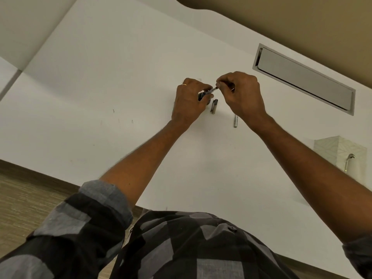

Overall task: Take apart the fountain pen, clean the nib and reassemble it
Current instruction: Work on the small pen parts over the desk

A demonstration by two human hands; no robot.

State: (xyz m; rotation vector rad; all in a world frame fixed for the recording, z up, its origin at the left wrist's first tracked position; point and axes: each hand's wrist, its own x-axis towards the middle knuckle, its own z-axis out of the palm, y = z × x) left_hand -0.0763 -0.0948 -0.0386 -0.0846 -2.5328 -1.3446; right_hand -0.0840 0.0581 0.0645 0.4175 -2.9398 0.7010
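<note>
Over the white table [120, 87], my left hand [190, 103] grips the dark front section of the fountain pen [207, 92]. My right hand [243, 93] pinches the thin end of that same piece with thumb and forefinger. Both hands are closed on it, a little above the tabletop. The dark pen cap [214, 106] with its clip lies on the table just below the hands. A slim metal barrel piece [235, 121] lies to the right of the cap, under my right wrist. The nib itself is hidden by my fingers.
A grey cable hatch [304, 79] is set into the table at the far right. A pale patterned box [342, 152] with a small metal object on it stands at the right edge. The table's near edge runs above a wooden floor.
</note>
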